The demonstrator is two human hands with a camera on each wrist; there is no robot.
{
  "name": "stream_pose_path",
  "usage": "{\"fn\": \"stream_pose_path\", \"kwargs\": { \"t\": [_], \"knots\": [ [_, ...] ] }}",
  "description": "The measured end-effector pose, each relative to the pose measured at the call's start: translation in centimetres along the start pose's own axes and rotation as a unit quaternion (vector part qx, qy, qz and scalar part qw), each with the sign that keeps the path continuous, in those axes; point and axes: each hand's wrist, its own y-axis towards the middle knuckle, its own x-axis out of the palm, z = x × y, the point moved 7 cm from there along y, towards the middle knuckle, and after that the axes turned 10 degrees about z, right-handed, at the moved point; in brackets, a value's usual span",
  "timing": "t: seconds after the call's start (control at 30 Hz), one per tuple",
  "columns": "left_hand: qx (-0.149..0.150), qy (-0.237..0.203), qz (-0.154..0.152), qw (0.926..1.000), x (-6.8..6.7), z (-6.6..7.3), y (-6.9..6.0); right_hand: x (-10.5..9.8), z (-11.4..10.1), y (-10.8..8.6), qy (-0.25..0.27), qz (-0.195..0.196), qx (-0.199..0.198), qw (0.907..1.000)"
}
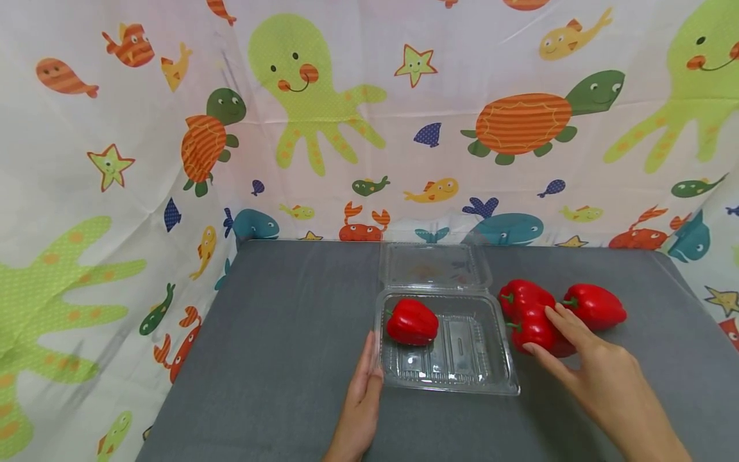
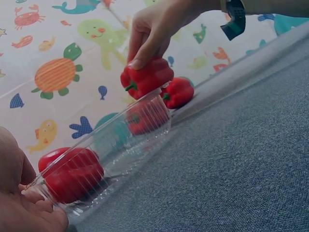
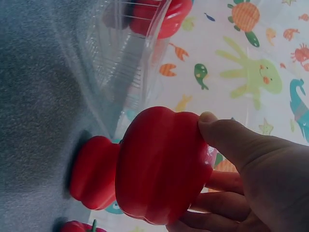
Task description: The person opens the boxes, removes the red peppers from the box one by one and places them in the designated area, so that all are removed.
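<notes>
With my right hand (image 1: pixel 609 375) I pinch a red pepper (image 3: pixel 161 164) just right of the clear container (image 1: pixel 462 343) — my left hand (image 1: pixel 359 403), fingers straight, rests along the container's left wall, presumably so it won't slide on the counter (image 1: pixel 277 359).

There are four red peppers (image 1: pixel 412 322): one at the centre of the frame, three grouped at the right. There is one clear container (image 1: pixel 469 350) with one lid (image 1: pixel 433 266), one grey counter (image 1: pixel 288 359), one left grip (image 1: pixel 360 394) at lower centre and one right grip (image 1: pixel 603 369) at lower right. One wristband (image 2: pixel 236 20) shows at the left wrist view's upper right. The head view's printed cloth (image 1: pixel 358 38) bears two turtles (image 1: pixel 523 123) and three octopuses (image 1: pixel 291 51).
</notes>
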Motion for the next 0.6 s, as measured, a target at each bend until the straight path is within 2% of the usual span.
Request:
{"fn": "stream_pose_path", "kwargs": {
  "t": [0.6],
  "knots": [
    [-0.018,0.006,0.003,0.9998,0.1,0.0,0.1,1.7,2.0,-0.3,0.01,-0.037,0.003,0.9993]
  ]
}}
